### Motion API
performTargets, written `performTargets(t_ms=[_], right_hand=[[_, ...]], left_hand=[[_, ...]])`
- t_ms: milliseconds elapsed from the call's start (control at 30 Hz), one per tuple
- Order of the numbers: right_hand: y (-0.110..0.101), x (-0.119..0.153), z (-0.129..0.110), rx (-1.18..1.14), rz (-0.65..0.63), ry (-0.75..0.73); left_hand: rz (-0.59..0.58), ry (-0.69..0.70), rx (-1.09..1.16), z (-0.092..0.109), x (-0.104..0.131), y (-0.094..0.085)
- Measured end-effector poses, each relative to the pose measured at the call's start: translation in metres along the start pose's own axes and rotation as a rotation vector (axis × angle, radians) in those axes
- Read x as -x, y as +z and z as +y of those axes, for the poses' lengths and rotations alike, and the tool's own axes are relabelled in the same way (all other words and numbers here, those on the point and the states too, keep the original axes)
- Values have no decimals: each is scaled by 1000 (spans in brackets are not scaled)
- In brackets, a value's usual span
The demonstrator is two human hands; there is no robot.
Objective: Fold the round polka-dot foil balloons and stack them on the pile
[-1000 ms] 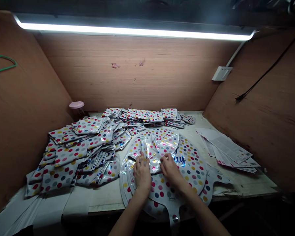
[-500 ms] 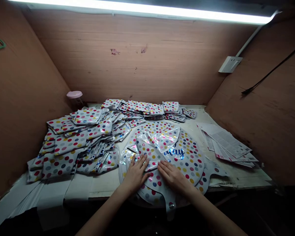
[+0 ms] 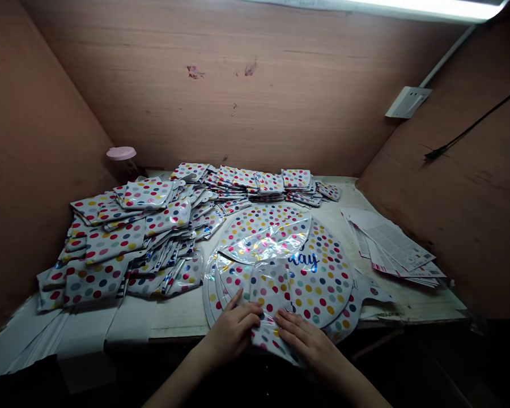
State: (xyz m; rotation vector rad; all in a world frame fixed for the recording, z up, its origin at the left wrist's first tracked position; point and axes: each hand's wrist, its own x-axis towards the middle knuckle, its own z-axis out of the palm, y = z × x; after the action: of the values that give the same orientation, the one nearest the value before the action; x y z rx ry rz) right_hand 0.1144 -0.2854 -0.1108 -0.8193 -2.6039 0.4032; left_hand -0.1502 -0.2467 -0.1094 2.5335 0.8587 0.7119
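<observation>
A polka-dot foil sheet [image 3: 272, 289], partly folded into a narrow strip, lies over a stack of round dotted foil balloons [image 3: 323, 277] with blue lettering. My left hand [image 3: 236, 327] rests on the strip's left side near the table's front edge, its index finger stretched out and the others bent over the foil. On the strip's right side my right hand [image 3: 304, 337] lies with its fingers extended and flat. The foil's lower end shows between and below both hands.
Folded dotted packets [image 3: 114, 241] are heaped at the left, with more stacked along the back [image 3: 270, 184]. Printed papers [image 3: 399, 249] lie at the right. A pink-lidded cup [image 3: 121, 154] stands back left. White sheets [image 3: 23, 345] lie at the front left.
Both hands have moved down toward the front edge. The foil beneath them now forms a straighter strip, and its tail with the round valve spot no longer shows. The view has tilted slightly.
</observation>
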Motion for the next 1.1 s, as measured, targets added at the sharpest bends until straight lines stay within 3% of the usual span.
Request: performTargets(t_ms=[100, 233, 333, 467, 500, 567, 633, 700, 767, 933, 1033, 1100], right_hand=[[3, -1, 10, -220, 133, 102], [-4, -34, 29, -436, 322, 607], [-8, -66, 44, -343, 370, 880], [-4, -93, 49, 29, 319, 1138], [-1, -97, 48, 158, 340, 1128], [8, -100, 43, 345, 348, 932], [19, -101, 41, 398, 243, 648], [29, -100, 42, 401, 126, 504], [35, -99, 45, 412, 88, 502], [43, -91, 53, 384, 136, 483], [45, -88, 58, 320, 205, 421], [43, -88, 58, 256, 267, 389]], left_hand=[[37, -174, 93, 4, -5, 5], [166, -649, 154, 4, -29, 11], [183, -896, 68, 7, -53, 15], [130, -1049, -111, 12, -75, 18], [115, -1067, -138, 13, -77, 19], [100, -1069, -160, 13, -78, 20], [141, -1012, -178, 14, -76, 20], [186, -958, -232, 14, -73, 17], [178, -971, -286, 15, -74, 12], [18, -1099, -266, 15, -88, 1], [22, -1030, -231, 13, -90, 13], [122, -978, -215, 13, -84, 29]])
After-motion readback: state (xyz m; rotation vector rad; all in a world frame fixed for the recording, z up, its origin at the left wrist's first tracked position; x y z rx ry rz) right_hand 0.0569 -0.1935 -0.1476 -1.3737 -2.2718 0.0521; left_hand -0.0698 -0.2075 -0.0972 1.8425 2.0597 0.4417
